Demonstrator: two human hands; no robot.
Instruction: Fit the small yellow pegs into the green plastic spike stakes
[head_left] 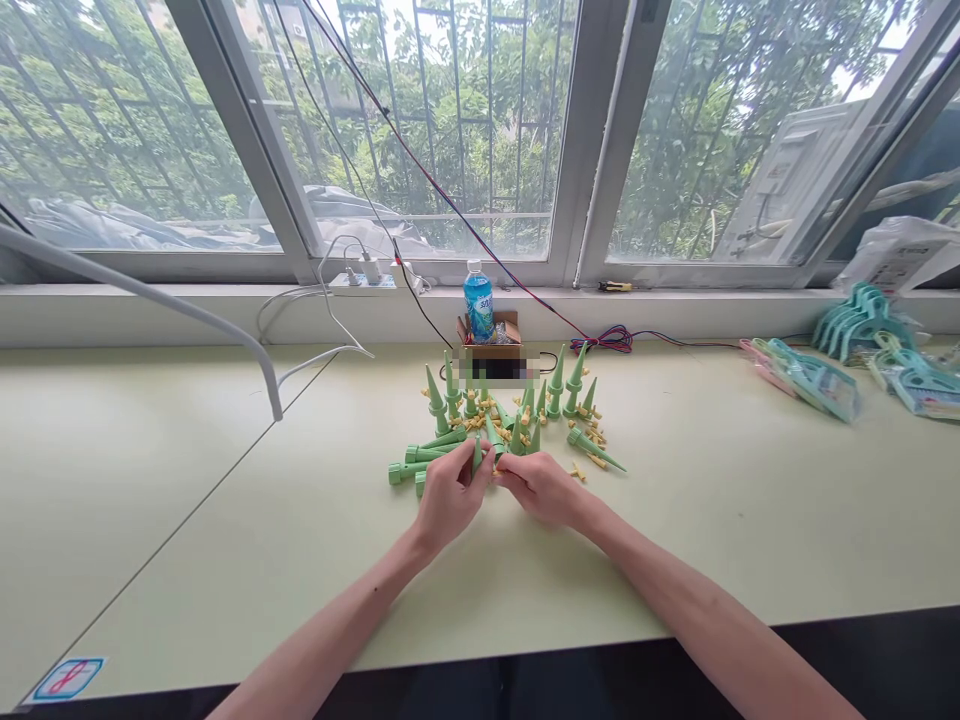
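Observation:
My left hand is closed around a green plastic watering spike, its pointed end up. Close against it, my right hand is pinched at the spike's side; its fingertips hide most of what they hold, though a bit of yellow shows there. Beyond both hands several green spikes stand upright on their caps. More green spikes lie flat just left of my left hand, and one spike lies to the right. Small yellow valve pieces are scattered among them.
A blue liquid bottle stands in a small cardboard box by the window ledge. Coiled red-blue wire lies behind on the right. Bagged hangers sit far right. A grey tube arches over the left side; a power strip rests on the ledge.

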